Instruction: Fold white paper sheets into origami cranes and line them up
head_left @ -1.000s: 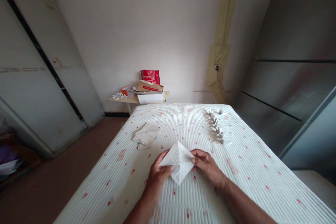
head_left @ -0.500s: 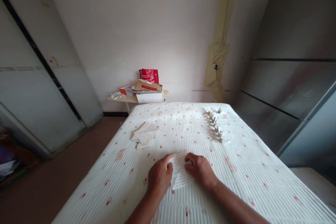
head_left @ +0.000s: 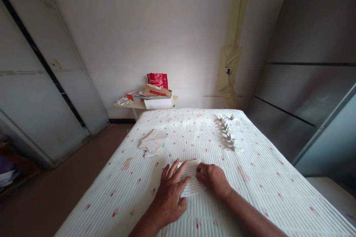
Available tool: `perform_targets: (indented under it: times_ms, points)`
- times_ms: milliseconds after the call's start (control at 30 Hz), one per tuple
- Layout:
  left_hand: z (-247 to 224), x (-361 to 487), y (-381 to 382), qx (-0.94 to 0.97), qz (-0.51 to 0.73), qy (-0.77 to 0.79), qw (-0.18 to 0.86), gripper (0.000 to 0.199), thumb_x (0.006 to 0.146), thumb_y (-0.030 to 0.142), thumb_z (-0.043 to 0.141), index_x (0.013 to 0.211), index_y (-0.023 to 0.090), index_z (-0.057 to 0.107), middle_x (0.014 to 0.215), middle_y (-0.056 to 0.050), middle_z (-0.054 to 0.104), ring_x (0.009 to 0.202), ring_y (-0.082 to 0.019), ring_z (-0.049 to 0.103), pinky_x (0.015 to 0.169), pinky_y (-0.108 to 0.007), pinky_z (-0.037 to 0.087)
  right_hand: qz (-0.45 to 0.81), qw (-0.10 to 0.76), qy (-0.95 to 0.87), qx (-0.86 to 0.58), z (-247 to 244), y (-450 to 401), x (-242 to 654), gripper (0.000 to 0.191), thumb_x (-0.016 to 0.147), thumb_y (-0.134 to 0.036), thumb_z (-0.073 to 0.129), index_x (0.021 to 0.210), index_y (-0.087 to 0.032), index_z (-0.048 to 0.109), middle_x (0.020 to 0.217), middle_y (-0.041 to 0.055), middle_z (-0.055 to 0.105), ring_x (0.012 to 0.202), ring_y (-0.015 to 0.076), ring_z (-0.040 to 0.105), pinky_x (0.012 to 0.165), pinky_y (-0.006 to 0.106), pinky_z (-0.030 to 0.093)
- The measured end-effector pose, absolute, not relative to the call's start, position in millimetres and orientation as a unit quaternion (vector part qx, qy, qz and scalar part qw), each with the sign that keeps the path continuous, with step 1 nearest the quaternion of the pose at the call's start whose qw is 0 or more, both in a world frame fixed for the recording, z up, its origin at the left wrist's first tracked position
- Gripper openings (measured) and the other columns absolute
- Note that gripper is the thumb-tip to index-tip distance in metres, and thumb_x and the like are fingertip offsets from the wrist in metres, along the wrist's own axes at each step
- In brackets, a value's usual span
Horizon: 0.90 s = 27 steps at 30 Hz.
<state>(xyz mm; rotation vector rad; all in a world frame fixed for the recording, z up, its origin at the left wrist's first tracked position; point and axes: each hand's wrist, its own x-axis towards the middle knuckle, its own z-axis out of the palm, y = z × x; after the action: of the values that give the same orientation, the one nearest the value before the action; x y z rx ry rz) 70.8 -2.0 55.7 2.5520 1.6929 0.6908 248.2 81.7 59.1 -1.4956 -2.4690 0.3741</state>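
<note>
A printed sheet of paper (head_left: 192, 182) lies on the bed in front of me, its far edge slightly raised. My left hand (head_left: 171, 194) rests over its left side with the fingers spread and stretched out. At the right edge, my right hand (head_left: 213, 179) has its fingers curled and pinched on the paper. Beyond my left hand is a loose stack of printed paper pieces (head_left: 154, 142). A row of folded paper cranes (head_left: 226, 129) stands on the far right of the bed.
The bed (head_left: 194, 133) has a ribbed white cover with red dots. Behind it, a small table (head_left: 139, 105) bears a white box (head_left: 158, 103), a red bag (head_left: 157, 80) and a white paper pile (head_left: 124, 101). Cabinets (head_left: 306, 92) stand on the right.
My left hand has let go of the paper's left edge and spread flat over it. My right hand stays at the right edge.
</note>
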Motion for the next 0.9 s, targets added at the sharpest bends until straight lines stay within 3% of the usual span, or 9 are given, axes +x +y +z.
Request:
perform_targets:
  times_ms: [133, 267, 433, 500, 567, 733, 900]
  points:
    - [49.7, 69.0, 3.2, 0.823, 0.222, 0.522, 0.020, 0.054, 0.061, 0.005, 0.048, 0.111, 0.026, 0.057, 0.127, -0.003, 0.052, 0.123, -0.024, 0.039, 0.106, -0.051, 0.021, 0.144, 0.115, -0.842, -0.507, 62.5, 82.7, 251.5, 0.017, 0.081, -0.031, 0.052, 0.087, -0.025, 0.067, 0.074, 0.0030, 0.068, 0.071, 0.0174, 0.063, 0.060, 0.023, 0.037]
    - [48.0, 69.3, 7.2, 0.818, 0.240, 0.519, 0.064, 0.051, 0.066, 0.005, 0.045, 0.110, 0.028, 0.057, 0.122, -0.002, 0.056, 0.116, -0.019, 0.047, 0.103, -0.045, 0.029, 0.159, 0.167, -0.854, -0.466, 69.9, 81.2, 264.0, 0.031, 0.080, -0.047, 0.052, 0.089, -0.023, 0.068, 0.083, 0.0062, 0.065, 0.073, 0.0180, 0.061, 0.065, 0.026, 0.042]
    - [48.2, 67.8, 13.6, 0.799, 0.286, 0.522, 0.087, 0.036, 0.077, 0.010, 0.044, 0.103, 0.027, 0.063, 0.111, -0.003, 0.064, 0.107, -0.017, 0.055, 0.096, -0.039, 0.037, 0.250, 0.262, -0.891, -0.275, 67.0, 80.3, 277.5, 0.045, 0.064, -0.043, 0.070, 0.103, -0.021, 0.064, 0.115, 0.0095, 0.055, 0.105, 0.0234, 0.051, 0.087, 0.034, 0.042]
    - [47.3, 66.5, 16.7, 0.790, 0.309, 0.522, 0.093, 0.030, 0.080, 0.015, 0.044, 0.100, 0.025, 0.065, 0.106, -0.004, 0.066, 0.102, -0.017, 0.057, 0.093, -0.036, 0.040, 0.275, 0.270, -0.885, -0.259, 62.5, 82.2, 277.4, 0.040, 0.066, -0.037, 0.069, 0.102, -0.020, 0.064, 0.108, 0.0086, 0.059, 0.100, 0.0223, 0.053, 0.086, 0.035, 0.042]
    - [46.1, 65.5, 20.5, 0.775, 0.325, 0.531, 0.104, 0.026, 0.082, 0.020, 0.044, 0.096, 0.023, 0.066, 0.101, -0.004, 0.067, 0.097, -0.018, 0.059, 0.089, -0.034, 0.042, 0.294, 0.269, -0.878, -0.265, 58.4, 85.9, 274.8, 0.022, 0.078, -0.033, 0.058, 0.093, -0.019, 0.066, 0.093, 0.0063, 0.064, 0.090, 0.0192, 0.056, 0.082, 0.032, 0.042]
    - [41.1, 65.1, 33.3, 0.698, 0.370, 0.591, 0.163, 0.027, 0.080, 0.022, 0.045, 0.097, 0.018, 0.066, 0.089, -0.004, 0.068, 0.084, -0.017, 0.061, 0.077, -0.027, 0.045, 0.319, 0.268, -0.827, -0.377, 51.3, 97.9, 262.7, 0.031, 0.088, -0.036, 0.042, 0.078, -0.015, 0.063, 0.073, 0.0025, 0.061, 0.068, 0.0138, 0.056, 0.059, 0.022, 0.040]
    - [37.9, 69.1, 41.6, 0.608, 0.351, 0.698, 0.145, 0.044, 0.078, 0.019, 0.047, 0.121, 0.020, 0.051, 0.083, 0.000, 0.066, 0.075, -0.014, 0.060, 0.073, -0.024, 0.044, 0.158, 0.214, -0.825, -0.498, 46.4, 99.8, 246.7, 0.026, 0.086, -0.027, 0.044, 0.067, -0.016, 0.057, 0.072, 0.0013, 0.056, 0.062, 0.0106, 0.052, 0.057, 0.021, 0.034]
